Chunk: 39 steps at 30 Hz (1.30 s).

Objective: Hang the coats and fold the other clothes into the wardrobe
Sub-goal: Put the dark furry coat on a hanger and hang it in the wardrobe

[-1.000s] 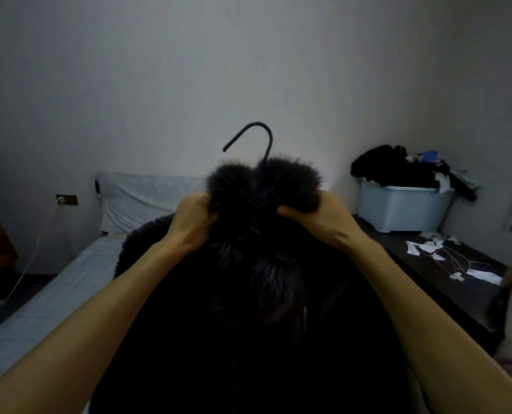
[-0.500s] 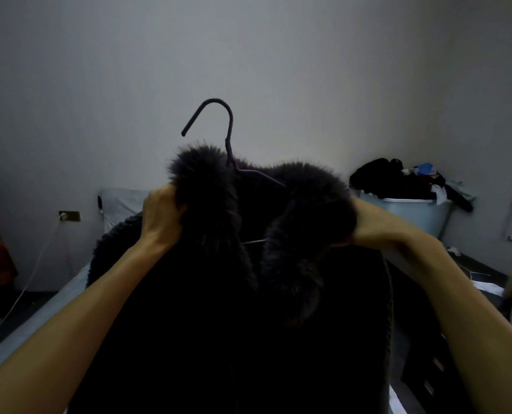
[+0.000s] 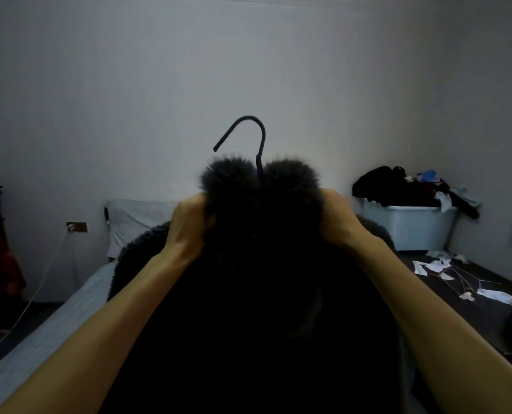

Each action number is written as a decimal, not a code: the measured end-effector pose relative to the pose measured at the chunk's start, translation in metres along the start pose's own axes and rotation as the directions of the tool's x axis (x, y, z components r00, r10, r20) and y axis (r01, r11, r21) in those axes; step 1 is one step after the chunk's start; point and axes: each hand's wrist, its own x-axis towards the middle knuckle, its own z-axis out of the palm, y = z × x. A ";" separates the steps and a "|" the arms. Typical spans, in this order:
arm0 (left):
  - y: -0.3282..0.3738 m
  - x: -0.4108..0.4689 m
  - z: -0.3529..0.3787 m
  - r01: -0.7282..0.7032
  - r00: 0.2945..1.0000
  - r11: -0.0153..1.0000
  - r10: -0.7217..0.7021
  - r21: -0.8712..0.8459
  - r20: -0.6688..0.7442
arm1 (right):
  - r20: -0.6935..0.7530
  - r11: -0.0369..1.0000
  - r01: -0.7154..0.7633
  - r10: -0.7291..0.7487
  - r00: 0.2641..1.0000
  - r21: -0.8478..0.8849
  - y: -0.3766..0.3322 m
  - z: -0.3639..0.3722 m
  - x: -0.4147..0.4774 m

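Note:
A black coat (image 3: pixel 257 294) with a fluffy fur collar (image 3: pixel 257 180) fills the middle of the view, held up in front of me. Above the collar, the dark hook of a hanger (image 3: pixel 248 130) sticks out; the rest of the hanger is hidden inside the coat. My left hand (image 3: pixel 189 225) grips the collar's left side and my right hand (image 3: pixel 337 216) grips its right side. Both collar halves are pressed together at the hook. A dark knitted garment (image 3: pixel 141 243) lies behind the coat on the bed.
A bed (image 3: pixel 39 339) with a pale sheet and pillow (image 3: pixel 135 219) runs along the left. A light blue bin (image 3: pixel 410 228) heaped with clothes stands at the right, on a dark surface (image 3: pixel 458 288) with white scraps and wire hangers. A wall socket with cable (image 3: pixel 75 227) is at left.
Half a second ago the collar was spread apart with the hanger's wire showing; now my hands have drawn both halves together around the hook, and the coat sits more centred.

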 end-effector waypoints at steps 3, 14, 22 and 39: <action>-0.010 -0.005 -0.014 -0.107 0.993 0.994 0.105 0.030 0.051 | -0.149 0.999 -0.005 0.011 0.989 0.044 0.007 0.002 -0.006; 0.001 -0.030 -0.034 0.063 0.921 0.996 -0.083 0.065 0.381 | -0.289 0.990 -0.052 0.089 0.953 0.134 0.031 -0.003 -0.057; 0.027 -0.053 -0.028 0.093 0.974 0.994 -0.103 0.059 0.203 | -0.048 0.994 -0.110 0.111 0.993 0.015 -0.008 -0.039 -0.093; 0.160 -0.067 0.014 0.055 0.972 0.887 0.057 -0.459 0.227 | -0.479 0.830 -0.557 0.498 0.723 0.022 -0.039 -0.226 -0.244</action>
